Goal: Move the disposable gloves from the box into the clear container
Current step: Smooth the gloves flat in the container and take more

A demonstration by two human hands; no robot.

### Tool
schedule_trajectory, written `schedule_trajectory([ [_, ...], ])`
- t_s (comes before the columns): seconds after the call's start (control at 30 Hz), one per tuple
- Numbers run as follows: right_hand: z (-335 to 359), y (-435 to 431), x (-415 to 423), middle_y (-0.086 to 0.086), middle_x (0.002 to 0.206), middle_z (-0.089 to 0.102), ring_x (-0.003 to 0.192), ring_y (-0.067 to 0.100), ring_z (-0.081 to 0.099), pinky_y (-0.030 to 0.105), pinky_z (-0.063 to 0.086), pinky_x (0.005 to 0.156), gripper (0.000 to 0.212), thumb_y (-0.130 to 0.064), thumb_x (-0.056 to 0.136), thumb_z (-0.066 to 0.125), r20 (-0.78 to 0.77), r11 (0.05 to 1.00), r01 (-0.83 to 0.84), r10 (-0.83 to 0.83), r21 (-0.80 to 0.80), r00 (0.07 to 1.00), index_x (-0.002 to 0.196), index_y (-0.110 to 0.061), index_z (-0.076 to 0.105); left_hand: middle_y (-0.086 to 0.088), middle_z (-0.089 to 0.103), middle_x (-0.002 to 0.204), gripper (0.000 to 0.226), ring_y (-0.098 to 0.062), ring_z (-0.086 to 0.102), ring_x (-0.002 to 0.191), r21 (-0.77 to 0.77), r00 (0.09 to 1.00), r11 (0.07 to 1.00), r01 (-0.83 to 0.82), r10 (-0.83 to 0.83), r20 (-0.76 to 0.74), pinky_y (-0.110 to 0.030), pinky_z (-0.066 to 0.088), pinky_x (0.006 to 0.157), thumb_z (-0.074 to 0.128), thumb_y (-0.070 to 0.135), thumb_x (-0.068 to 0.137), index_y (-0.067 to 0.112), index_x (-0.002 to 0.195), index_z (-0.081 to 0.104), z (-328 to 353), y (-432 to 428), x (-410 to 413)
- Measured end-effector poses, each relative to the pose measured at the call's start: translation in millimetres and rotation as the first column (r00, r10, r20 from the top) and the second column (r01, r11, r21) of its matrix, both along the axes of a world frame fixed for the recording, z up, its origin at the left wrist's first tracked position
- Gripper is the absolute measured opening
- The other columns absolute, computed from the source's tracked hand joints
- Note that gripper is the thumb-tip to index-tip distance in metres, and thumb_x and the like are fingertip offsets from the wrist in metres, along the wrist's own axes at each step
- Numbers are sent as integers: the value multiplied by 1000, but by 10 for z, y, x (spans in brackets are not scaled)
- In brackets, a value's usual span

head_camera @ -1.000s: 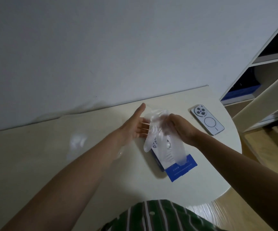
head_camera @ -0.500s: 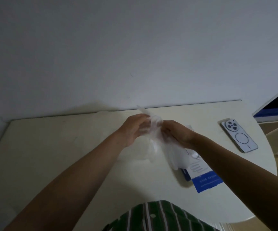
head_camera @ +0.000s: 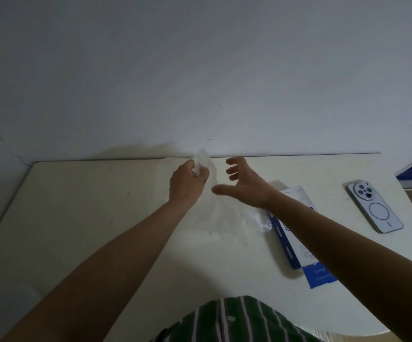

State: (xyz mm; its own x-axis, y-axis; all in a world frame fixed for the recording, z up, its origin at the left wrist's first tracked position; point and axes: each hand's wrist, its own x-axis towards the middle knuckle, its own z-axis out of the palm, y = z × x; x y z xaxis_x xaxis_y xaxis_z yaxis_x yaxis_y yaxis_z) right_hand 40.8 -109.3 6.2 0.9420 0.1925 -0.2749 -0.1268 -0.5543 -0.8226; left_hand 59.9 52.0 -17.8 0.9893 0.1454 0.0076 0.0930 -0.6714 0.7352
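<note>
1. The disposable gloves (head_camera: pixel 221 211) are a thin, see-through bunch held up over the table, left of the box. The top end pokes out above my left fist near the wall, and the rest hangs down and trails right toward the box.
2. My left hand (head_camera: pixel 187 182) has its fingers curled tight round the top of the bunch.
3. My right hand (head_camera: pixel 245 185) is just beside it on the right, fingers spread and straight, thumb pointing left, holding nothing. I cannot tell whether it brushes the film.
4. The box (head_camera: pixel 295 240), blue and white, lies flat on the table under my right forearm, with a blue flap sticking out at the end nearest me. The crumpled tail of the film reaches its left edge.
5. The table (head_camera: pixel 89 218) is cream, rounded on the right, with its back edge against the wall (head_camera: pixel 200 70).
6. A phone (head_camera: pixel 375 206) lies face down, well right of the box, camera ring toward the wall.
7. My green striped shirt (head_camera: pixel 237 322) shows at the bottom edge.
</note>
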Motion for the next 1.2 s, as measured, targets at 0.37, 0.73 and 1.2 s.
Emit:
schedule_trajectory([
  [0.37, 12, 76, 287, 6, 85, 70, 73, 18, 63, 37, 53, 75, 24, -4, 87, 49, 204, 957, 289, -288, 28, 935, 103, -13, 63, -16, 63, 81, 32, -32, 58, 77, 99, 992, 995, 19, -7, -129, -34, 39, 64, 48, 27, 94, -1, 84, 61, -178, 463, 96],
  [0.73, -329, 559, 218, 1, 110, 64, 92, 15, 61, 31, 51, 84, 28, -14, 93, 51, 151, 765, -346, 495, -543, 856, 118, -22, 62, -4, 58, 79, 25, -22, 54, 69, 470, 984, 870, 149, -85, -155, -31, 37, 59, 32, 21, 101, 11, 93, 53, -329, 475, 63],
  [1.2, -960, 600, 265, 17, 138, 32, 113, 30, 50, 37, 49, 92, 79, -22, 89, 64, -269, 571, -553, 507, -607, 819, 153, -21, 17, -11, 55, 101, 32, -26, 59, 83, 627, 832, 596, 503, -530, -164, -31, 42, 63, 63, -2, 78, 10, 107, 56, -399, 266, 123],
])
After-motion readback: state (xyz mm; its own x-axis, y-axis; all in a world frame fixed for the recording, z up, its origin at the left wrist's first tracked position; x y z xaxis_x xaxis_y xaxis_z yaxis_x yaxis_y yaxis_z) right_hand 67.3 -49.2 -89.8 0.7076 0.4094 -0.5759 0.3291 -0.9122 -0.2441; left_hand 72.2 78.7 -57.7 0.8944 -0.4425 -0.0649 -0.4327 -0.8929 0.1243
